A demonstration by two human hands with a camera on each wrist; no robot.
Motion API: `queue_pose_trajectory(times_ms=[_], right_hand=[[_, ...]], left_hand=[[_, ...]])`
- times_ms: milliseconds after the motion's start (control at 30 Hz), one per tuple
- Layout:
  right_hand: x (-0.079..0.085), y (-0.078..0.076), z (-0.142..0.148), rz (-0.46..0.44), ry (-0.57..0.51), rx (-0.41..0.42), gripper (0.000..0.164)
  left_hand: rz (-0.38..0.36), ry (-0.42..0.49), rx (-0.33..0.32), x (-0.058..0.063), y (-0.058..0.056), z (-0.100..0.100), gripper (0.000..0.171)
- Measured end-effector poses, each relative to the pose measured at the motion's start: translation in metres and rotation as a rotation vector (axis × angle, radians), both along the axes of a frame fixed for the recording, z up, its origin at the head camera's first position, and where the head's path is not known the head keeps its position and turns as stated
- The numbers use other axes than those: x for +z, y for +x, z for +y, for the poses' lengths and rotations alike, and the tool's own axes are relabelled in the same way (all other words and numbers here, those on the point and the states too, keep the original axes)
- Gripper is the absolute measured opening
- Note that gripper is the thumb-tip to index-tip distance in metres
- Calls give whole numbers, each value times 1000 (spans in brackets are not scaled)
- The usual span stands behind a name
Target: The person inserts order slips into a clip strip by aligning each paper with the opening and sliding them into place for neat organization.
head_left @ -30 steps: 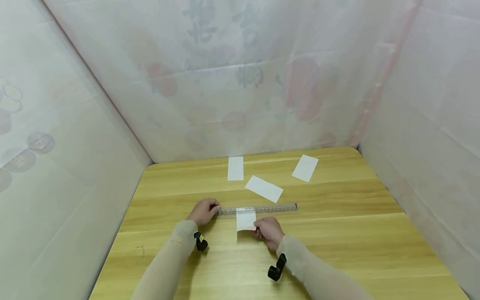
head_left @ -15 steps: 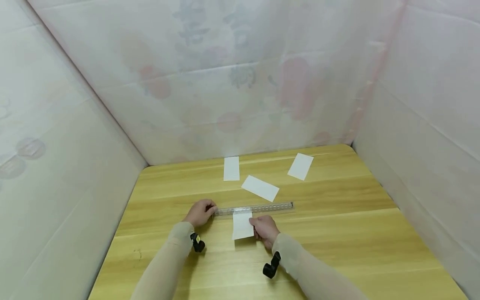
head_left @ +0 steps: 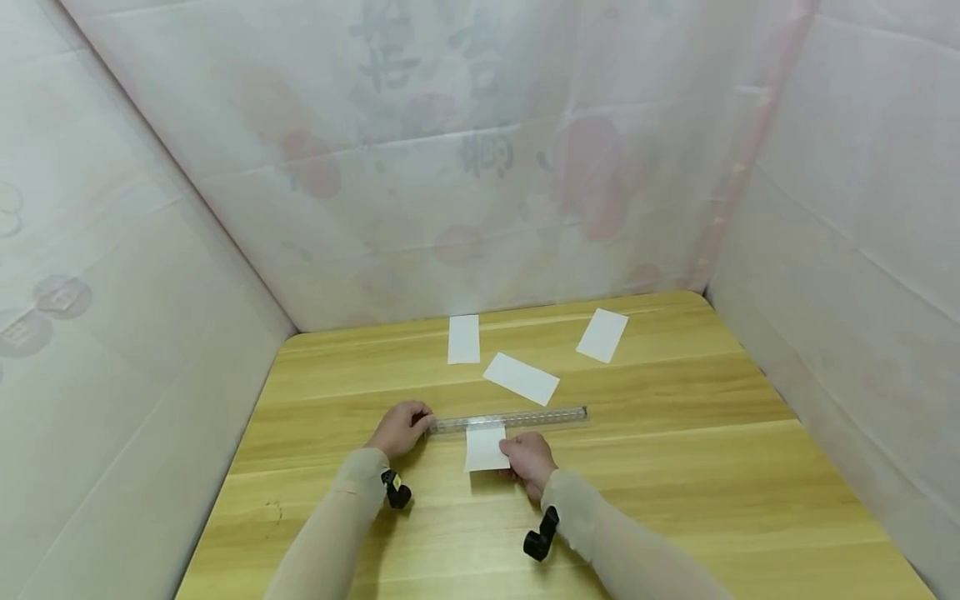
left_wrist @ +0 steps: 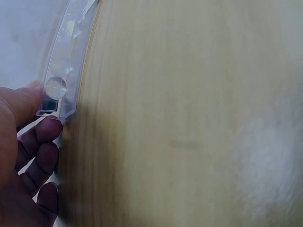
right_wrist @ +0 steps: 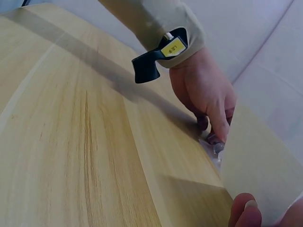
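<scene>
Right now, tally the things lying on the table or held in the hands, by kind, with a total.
White paper slips: 4 (three lying loose, one pinched by the right hand)
Clear plastic ruler: 1 (end held by the left hand)
Total: 5

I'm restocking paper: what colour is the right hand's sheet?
The sheet is white, clearest in the head view.

Glossy, clear plastic strip (head_left: 517, 418); matt, smooth paper slip (head_left: 483, 451); wood-grain tabletop (head_left: 675, 450) with soft sheen; creased wall sheeting (head_left: 420, 200), perhaps cloth, though the view is soft.
</scene>
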State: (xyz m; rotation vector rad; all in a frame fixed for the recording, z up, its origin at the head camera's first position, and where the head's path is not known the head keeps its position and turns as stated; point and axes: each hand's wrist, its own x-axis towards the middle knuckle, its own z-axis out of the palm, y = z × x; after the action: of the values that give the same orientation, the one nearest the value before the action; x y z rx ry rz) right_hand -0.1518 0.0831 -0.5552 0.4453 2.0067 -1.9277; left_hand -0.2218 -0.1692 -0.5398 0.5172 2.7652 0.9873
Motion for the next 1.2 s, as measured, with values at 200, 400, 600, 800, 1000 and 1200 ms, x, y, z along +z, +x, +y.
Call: queue_pose_trajectory(times_ms=[200, 400, 600, 800, 1000, 1200], right_hand=[[2, 1, -1, 5, 13, -5, 22], [5, 1, 0, -1, 1, -17, 22], [5, 0, 2, -2, -41, -30, 23], [3, -1, 4, -17, -65, -62, 21], [3, -1, 13, -30, -72, -90, 20], [1, -2, 21, -12, -118, -120, 20]], left_hand=[[-16, 15, 16, 0, 1, 0, 13], [-26, 1, 15, 0, -2, 0, 13], [-23, 13, 25, -2, -4, 0, 13], [-18, -1, 16, -1, -2, 1, 14], [-11, -2, 4, -1, -1, 2, 15], [33, 17, -46, -5, -3, 0, 16]])
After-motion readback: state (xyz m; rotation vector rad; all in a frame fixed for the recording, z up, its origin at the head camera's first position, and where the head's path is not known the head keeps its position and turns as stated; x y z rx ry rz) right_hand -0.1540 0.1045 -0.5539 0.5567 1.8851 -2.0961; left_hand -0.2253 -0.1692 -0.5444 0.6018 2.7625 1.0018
